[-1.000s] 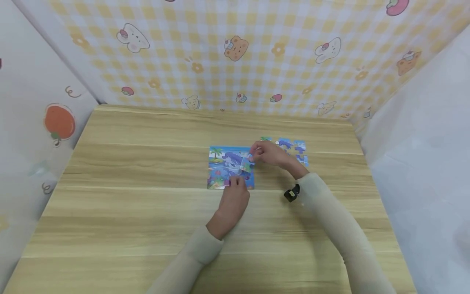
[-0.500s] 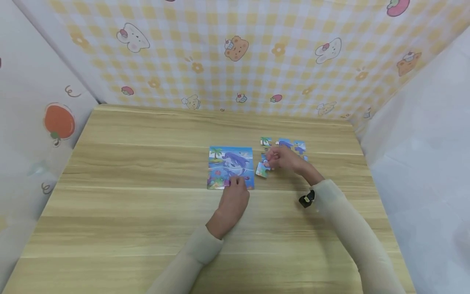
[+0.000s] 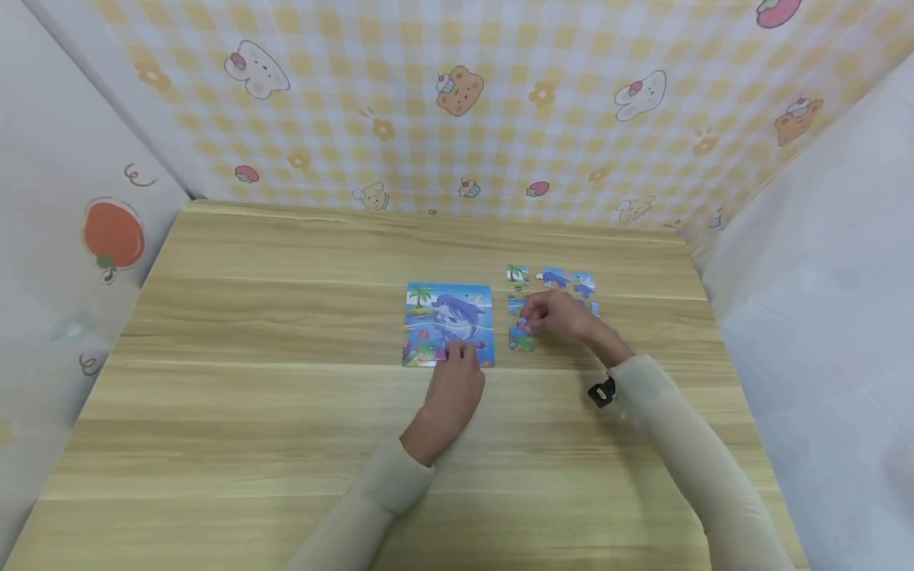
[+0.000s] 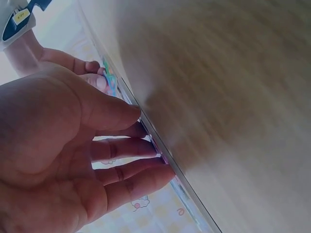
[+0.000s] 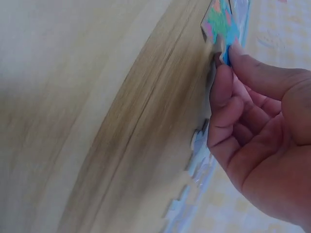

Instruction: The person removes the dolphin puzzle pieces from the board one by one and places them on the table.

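Observation:
A square dolphin picture (image 3: 420, 327) lies flat in the middle of the table. At its front edge my left hand (image 3: 457, 385) rests with its fingertips on the picture; in the left wrist view the fingers (image 4: 141, 182) are fairly straight and the thumb is at the edge. Right of the picture, my right hand (image 3: 560, 316) pinches a jigsaw puzzle piece (image 3: 521, 341) between thumb and index finger. Green and blue show on this piece (image 5: 218, 23) in the right wrist view. It sits at the lower left of a loose group of pieces, partly hidden by the fingers.
Beyond the right hand lie a palm tree piece (image 3: 516, 274), a dolphin piece (image 3: 553, 277) and a blue piece (image 3: 584, 284); the hand hides part of this group. A yellow checked cloth (image 3: 321, 119) hangs behind the wooden table (image 3: 250, 317). White sheets stand at both sides.
My right hand has moved right, carrying the puzzle piece from over the picture to the loose pieces. Since half a second ago the piece has turned straighter. My left hand has stayed in place.

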Demonstrator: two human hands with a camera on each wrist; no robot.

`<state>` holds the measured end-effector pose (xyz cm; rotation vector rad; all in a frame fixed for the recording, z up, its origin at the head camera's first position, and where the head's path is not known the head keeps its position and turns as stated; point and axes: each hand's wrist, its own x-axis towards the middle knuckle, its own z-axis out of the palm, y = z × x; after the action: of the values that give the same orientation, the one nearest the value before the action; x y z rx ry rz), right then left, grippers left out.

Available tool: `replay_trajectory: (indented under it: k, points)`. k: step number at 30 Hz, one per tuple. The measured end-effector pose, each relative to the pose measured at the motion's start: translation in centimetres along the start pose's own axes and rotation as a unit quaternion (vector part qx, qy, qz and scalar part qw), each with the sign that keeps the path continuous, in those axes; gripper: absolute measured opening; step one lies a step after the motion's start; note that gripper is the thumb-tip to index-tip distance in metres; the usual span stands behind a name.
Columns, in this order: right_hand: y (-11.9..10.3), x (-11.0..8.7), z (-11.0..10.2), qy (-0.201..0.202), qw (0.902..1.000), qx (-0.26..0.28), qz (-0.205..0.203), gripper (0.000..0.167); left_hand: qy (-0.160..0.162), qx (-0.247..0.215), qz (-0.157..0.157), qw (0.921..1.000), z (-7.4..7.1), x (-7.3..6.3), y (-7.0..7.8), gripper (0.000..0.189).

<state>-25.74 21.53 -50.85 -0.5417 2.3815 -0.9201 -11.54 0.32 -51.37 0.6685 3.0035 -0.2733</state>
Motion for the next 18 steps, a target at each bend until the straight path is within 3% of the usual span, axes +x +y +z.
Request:
replay_trajectory:
  k: [7,18]
  points:
    - [-0.9,-0.2,0.6,0.026,0.9942,-0.093,-0.046,0.008,-0.026,0.001,0.007,0.9996,0.3,0.2,0.0,0.023]
    - [-1.4,-0.4,1.2,0.04,0.9843,-0.165,-0.05,0.008,-0.016,0.003,-0.013,0.9998,0.3,0.2,0.6,0.025]
